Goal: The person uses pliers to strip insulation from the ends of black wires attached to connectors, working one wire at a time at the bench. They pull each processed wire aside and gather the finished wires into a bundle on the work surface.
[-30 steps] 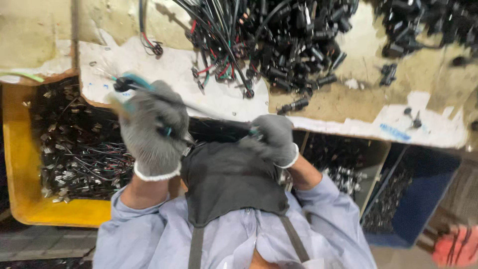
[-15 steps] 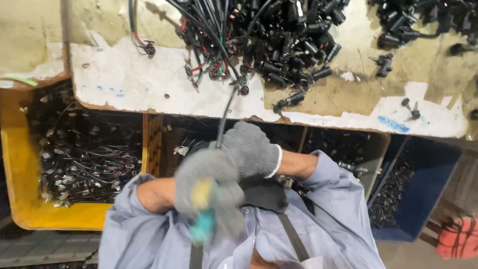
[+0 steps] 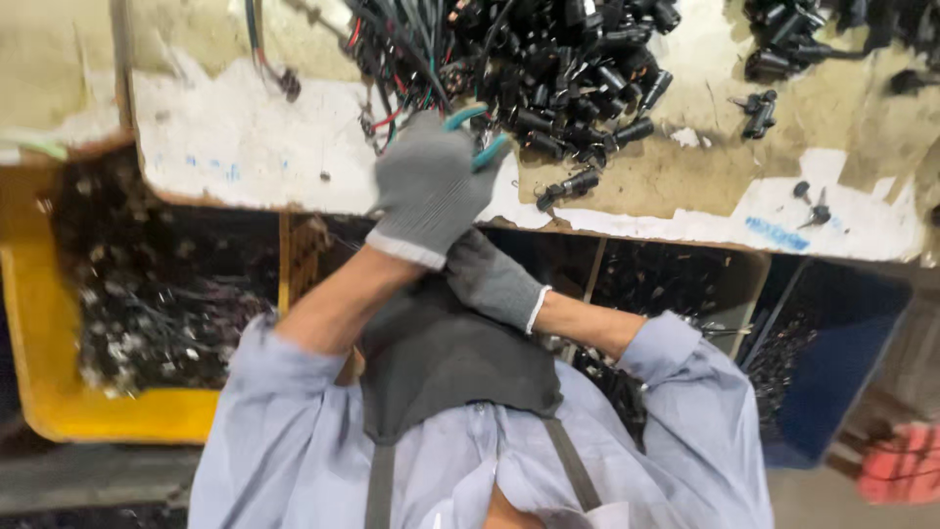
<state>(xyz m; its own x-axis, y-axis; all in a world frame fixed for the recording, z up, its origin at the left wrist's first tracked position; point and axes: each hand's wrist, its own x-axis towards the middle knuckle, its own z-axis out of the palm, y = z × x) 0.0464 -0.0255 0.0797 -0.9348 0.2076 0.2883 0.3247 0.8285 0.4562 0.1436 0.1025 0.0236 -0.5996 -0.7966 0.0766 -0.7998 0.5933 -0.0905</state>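
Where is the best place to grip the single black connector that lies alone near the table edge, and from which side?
Probably grip the black connector across its long barrel, coming from above. It lies flat on the table, apart from the tangled pile of cables, so both long sides look free. The left hand, holding teal-handled pliers, is nearest.

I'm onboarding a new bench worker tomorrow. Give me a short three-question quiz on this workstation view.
1. True or false: the left hand grips a teal-handled tool over the pile of black cables.
2. What colour is the crate on the person's left? A yellow, B green, C white.
3. Fill in: the right hand wears a grey ____.
Key: 1 true; 2 A; 3 glove.
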